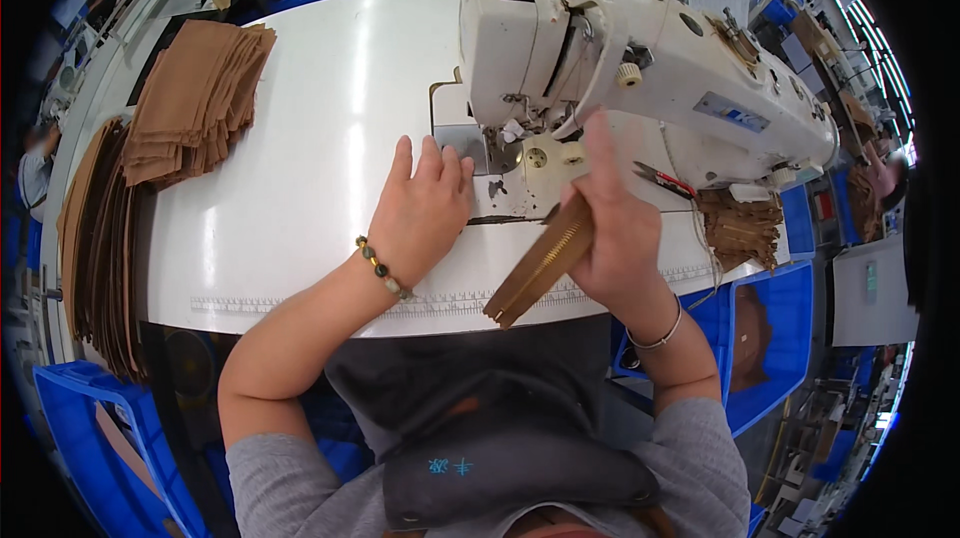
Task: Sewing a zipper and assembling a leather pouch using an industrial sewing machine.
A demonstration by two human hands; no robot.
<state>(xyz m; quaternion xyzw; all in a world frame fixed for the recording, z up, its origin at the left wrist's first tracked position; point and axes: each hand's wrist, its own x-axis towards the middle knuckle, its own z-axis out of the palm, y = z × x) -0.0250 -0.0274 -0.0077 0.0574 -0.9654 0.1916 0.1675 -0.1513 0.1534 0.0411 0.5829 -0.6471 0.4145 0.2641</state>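
- Near, right of centre: a brown zipper strip [536, 273], slanting above the desk [290, 178], gripped by the right hand [618, 238], index finger extended.
- Left of it: the left hand [424, 200], palm down, grip flat, fingers straight.
- Farther right: red-handled snips [676, 184].
- Far: white sewing machine [650, 58]; left, stacked brown cloth [195, 88].

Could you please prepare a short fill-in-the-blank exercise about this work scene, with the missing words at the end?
1. The brown zipper strip is held by the hand on the person's ____ side.
2. The bracelet on the wrist of the left hand is made of ____.
3. The sewing machine is mainly ____ in colour.
4. The open bin beyond the right end of the table is ____ in colour.

Missing words: right; beads; white; blue.
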